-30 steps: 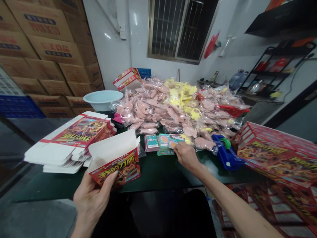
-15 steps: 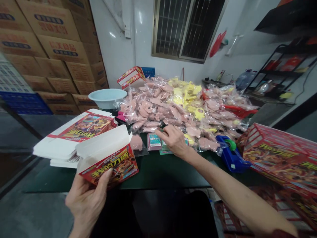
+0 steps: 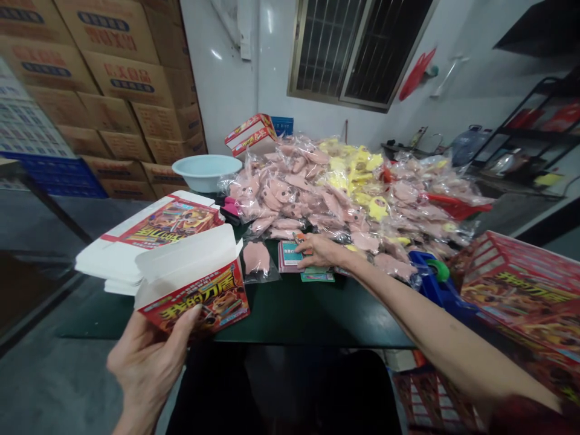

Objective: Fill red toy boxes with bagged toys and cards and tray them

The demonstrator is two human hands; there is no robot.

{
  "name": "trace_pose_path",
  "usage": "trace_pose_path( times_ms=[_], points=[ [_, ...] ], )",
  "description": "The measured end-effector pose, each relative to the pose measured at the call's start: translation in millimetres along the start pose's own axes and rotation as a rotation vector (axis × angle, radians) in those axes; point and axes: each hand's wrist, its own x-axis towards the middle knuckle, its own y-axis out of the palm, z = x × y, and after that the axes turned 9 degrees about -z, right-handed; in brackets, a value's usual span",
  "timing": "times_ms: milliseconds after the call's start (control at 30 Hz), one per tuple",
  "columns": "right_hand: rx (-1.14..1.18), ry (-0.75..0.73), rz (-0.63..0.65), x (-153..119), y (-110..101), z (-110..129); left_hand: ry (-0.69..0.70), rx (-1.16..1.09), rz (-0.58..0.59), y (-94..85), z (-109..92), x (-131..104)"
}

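Note:
My left hand (image 3: 151,353) holds a red printed carton (image 3: 211,299) by its lower left part, thumb on the front. The carton's white top flap stands up and its end is open. My right hand (image 3: 319,251) reaches over the table, thumb and fingers bent at the right edge of a small stack of cards (image 3: 289,254) with a teal top. Some fingertips are hidden. Under that hand lie more green cards (image 3: 317,277). Left of the cards is a pink figure in a clear bag (image 3: 257,260).
Flat white-and-red cartons (image 3: 158,226) are stacked at the left, before a pale blue basin (image 3: 206,172). Bagged pink and yellow figures (image 3: 317,187) heap across the back. A blue tape dispenser (image 3: 430,281) and packed red cartons (image 3: 521,284) stand right. Brown boxes (image 3: 122,84) rise behind.
My right hand has moved slightly left relative to the cards, its fingers now at the teal-topped stack. The left hand still holds the carton. The camera view has shifted a little.

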Motion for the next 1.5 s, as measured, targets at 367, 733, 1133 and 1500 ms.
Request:
trace_pose_path(
  times_ms=[367,733,1133,1500],
  points=[
    [0.04,0.074,-0.021,-5,2,10,-0.044,-0.036,0.073,-1.6,2,4],
    [-0.009,-0.048,0.115,5,-8,3,-0.072,-0.077,0.139,-3.4,8,8],
    [-0.405,-0.064,-0.222,-24,28,52,0.007,-0.085,0.161,-8.4,13,6],
    [-0.398,-0.163,-0.411,-25,30,40,-0.019,-0.09,0.155,-7.2,11,5]
  ],
)
